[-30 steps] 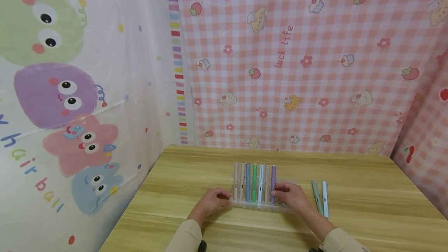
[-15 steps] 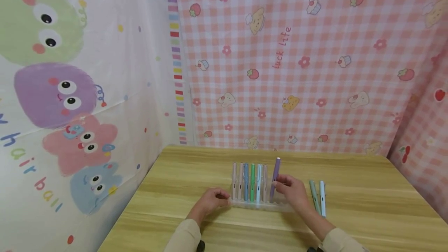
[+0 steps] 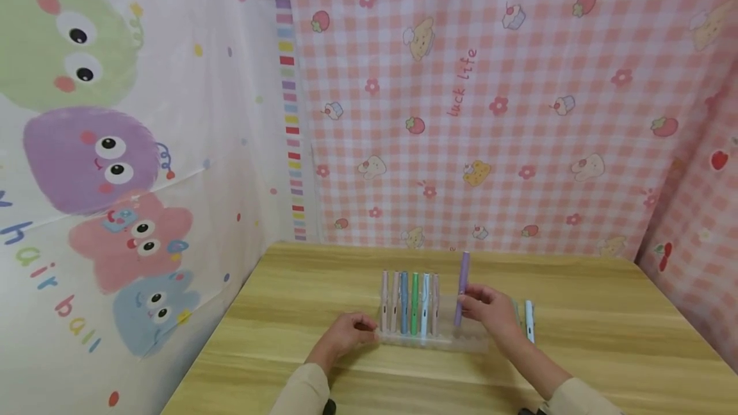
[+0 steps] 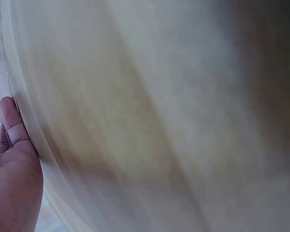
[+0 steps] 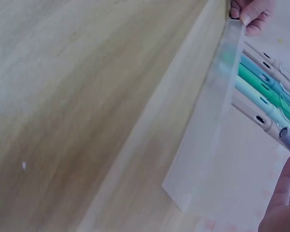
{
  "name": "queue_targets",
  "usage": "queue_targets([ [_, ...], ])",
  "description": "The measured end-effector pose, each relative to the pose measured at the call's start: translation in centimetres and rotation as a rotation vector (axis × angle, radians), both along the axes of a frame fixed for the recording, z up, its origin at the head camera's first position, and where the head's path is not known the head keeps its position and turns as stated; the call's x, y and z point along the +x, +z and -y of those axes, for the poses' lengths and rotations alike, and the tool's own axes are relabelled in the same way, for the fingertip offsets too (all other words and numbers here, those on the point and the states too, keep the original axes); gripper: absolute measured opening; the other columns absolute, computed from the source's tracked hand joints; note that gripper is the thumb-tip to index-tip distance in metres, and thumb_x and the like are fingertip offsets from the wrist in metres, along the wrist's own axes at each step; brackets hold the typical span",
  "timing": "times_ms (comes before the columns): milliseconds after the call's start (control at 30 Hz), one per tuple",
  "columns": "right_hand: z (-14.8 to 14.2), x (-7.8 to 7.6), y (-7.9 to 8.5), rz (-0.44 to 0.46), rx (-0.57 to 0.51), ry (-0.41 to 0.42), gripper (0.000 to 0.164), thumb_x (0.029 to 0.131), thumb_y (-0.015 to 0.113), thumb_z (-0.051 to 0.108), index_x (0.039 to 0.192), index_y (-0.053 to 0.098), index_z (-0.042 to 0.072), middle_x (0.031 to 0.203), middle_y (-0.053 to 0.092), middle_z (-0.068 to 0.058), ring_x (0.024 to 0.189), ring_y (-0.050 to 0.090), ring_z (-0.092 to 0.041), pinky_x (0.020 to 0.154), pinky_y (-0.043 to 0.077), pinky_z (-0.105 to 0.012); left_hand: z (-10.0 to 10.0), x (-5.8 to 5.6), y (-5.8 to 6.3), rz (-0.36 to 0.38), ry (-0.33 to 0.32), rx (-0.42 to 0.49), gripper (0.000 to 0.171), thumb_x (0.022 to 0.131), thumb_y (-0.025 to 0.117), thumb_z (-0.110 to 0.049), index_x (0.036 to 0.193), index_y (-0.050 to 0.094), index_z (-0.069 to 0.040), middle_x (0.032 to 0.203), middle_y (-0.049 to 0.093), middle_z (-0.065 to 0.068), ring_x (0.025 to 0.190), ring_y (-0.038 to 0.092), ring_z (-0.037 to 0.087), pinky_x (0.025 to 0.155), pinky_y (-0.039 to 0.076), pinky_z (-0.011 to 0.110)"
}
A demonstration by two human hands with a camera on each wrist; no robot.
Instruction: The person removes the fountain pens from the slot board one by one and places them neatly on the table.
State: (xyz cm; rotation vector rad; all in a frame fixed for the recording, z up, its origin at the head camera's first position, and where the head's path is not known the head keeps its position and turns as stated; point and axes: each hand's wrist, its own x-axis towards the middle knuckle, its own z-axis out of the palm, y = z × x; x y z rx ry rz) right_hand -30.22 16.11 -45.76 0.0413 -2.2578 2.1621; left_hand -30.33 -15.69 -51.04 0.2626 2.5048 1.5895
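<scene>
My right hand [image 3: 496, 316] pinches a purple pen [image 3: 463, 287] upright, lifted above the right part of a clear plastic pen stand [image 3: 473, 343]. In the right wrist view the pen's lower end [image 5: 288, 137] shows beside the fingertips. My left hand [image 3: 348, 333] holds the stand's left end between thumb and fingers; the right wrist view shows that grip at the corner. Several pens stand in the left part of the stand: pale pink ones, a blue pen [image 3: 405, 303], a green pen [image 3: 414, 303], and a light blue pen [image 3: 425, 305].
On the wooden table [image 3: 277, 312], right of my right hand, lie a white-blue pen [image 3: 529, 322] and a grey-green pen [image 3: 517, 311], the latter mostly hidden by the hand. A pink checked cloth [image 3: 490, 146] hangs behind the table, a cartoon-printed cloth [image 3: 225, 114] at left.
The purple pen has come up out of the right end of the row and moved rightward in my right hand. My left hand has stayed on the stand's end.
</scene>
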Motion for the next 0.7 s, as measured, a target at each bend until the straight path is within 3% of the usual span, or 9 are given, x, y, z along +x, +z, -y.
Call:
queue_targets([
  [700, -4.1, 0.5, -0.2, 0.042, 0.033, 0.050, 0.051, 0.094, 0.068, 0.008, 0.133, 0.047, -0.015, 0.111, 0.063, -0.014, 0.093, 0.066, -0.015, 0.085, 0.055, -0.030, 0.0, 0.1, -0.1, 0.035, 0.004, 0.022, 0.015, 0.085, 0.075, -0.003, 0.099, 0.069, 0.000, 0.093, 0.065, 0.003, 0.087, 0.057, 0.016, 0.079, 0.050, 0.034],
])
